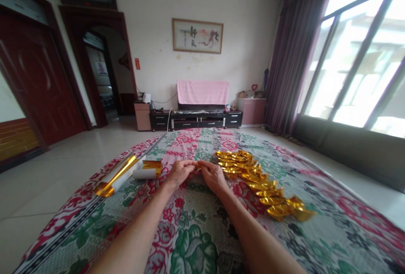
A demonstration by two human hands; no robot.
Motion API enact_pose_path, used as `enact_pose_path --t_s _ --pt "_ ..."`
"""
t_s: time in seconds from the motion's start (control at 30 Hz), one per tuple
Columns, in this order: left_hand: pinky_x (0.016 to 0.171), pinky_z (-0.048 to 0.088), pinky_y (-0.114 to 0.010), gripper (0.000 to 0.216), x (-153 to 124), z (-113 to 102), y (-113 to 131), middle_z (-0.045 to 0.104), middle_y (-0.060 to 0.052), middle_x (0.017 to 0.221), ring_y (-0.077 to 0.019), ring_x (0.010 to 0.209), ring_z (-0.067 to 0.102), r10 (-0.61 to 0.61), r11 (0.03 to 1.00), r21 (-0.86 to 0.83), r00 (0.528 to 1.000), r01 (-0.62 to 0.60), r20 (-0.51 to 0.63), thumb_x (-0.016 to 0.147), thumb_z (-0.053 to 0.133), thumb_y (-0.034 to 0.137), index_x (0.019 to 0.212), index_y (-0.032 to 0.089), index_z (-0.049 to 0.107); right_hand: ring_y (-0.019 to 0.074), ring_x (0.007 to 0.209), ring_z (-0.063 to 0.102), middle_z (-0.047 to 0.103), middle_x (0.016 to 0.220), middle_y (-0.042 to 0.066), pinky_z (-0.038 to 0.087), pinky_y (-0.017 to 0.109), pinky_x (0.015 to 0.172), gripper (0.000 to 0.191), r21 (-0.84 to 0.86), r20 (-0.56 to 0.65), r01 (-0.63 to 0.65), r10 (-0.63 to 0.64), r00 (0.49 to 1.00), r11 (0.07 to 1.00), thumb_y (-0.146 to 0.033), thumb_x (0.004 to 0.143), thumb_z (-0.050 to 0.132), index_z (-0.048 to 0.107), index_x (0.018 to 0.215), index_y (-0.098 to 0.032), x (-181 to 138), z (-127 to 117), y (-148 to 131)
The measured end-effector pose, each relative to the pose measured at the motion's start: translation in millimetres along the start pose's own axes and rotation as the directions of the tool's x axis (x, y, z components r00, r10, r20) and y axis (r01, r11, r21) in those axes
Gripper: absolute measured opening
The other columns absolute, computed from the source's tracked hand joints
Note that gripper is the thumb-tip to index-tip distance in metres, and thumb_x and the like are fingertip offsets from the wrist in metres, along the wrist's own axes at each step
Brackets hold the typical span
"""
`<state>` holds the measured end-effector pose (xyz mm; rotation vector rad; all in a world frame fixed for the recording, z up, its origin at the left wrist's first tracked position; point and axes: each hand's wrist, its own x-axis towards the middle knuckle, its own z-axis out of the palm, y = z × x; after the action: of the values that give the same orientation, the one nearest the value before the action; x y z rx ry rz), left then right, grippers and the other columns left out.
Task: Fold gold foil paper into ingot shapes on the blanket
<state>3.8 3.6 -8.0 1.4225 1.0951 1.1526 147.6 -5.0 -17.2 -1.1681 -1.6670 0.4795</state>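
Over the middle of the cloth, my left hand (180,172) and my right hand (214,175) meet with their fingertips pinched. A small bit of gold foil paper (198,166) shows between them; the fingers cover most of it, so its shape is hard to make out. Beside my right hand lie folded gold paper ingots (242,165), in rows that run toward the lower right. To the left of my left hand are curled sheets of gold paper (152,169) with white backs, and a longer loose roll (118,177) of the same paper.
A patterned cloth (196,248) in red, green and white covers the broad surface under my arms. Beyond it stands a low black cabinet (198,121) bearing something draped with a pink cloth (202,91). Purple curtains (289,50) and a window are on the right, doors on the left.
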Motion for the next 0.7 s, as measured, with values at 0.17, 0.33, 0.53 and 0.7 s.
enact_pose_path --t_s 0.17,0.33,0.53,0.7 --pt "0.051 0.046 -0.022 0.031 0 1 1 0.07 -0.005 0.074 -0.0179 0.068 0.065 -0.049 0.998 -0.033 0.999 0.049 -0.013 0.068 0.057 0.021 0.097 0.014 0.066 0.0143 0.061 0.059 0.069 0.07 -0.001 0.045 0.022 0.058 0.031 -0.001 -0.031 -0.039 0.038 0.999 0.999 -0.031 0.077 0.043 0.07 0.09 -0.021 0 1 1" --pt "0.05 0.046 -0.021 0.035 0 7 4 0.07 -0.006 0.078 -0.0172 0.067 0.065 -0.1 0.995 -0.033 0.992 0.098 -0.076 0.068 0.053 0.015 0.101 0.013 0.064 0.0145 0.06 0.059 0.068 0.068 -0.001 0.045 0.022 0.058 0.032 -0.039 -0.028 -0.027 0.026 0.999 0.999 -0.03 0.077 0.042 0.07 0.089 -0.021 1 2 3" --pt "0.054 0.048 -0.024 0.032 0 13 5 0.071 -0.005 0.075 -0.018 0.067 0.065 -0.094 0.996 -0.019 0.987 0.092 -0.127 0.069 0.052 0.015 0.096 0.016 0.067 0.0153 0.063 0.061 0.069 0.072 -0.001 0.047 0.023 0.061 0.031 -0.05 -0.06 -0.082 0.079 0.995 0.995 -0.029 0.076 0.044 0.07 0.089 -0.022 3 4 4" --pt "0.057 0.048 -0.028 0.032 1 15 3 0.071 -0.005 0.08 -0.0206 0.07 0.065 -0.111 0.993 -0.064 0.986 0.104 -0.126 0.069 0.051 0.015 0.097 0.018 0.067 0.0179 0.073 0.063 0.07 0.079 0.0 0.048 0.026 0.069 0.03 -0.022 -0.066 -0.126 0.124 0.99 0.992 -0.029 0.076 0.045 0.07 0.091 -0.023 3 3 1"
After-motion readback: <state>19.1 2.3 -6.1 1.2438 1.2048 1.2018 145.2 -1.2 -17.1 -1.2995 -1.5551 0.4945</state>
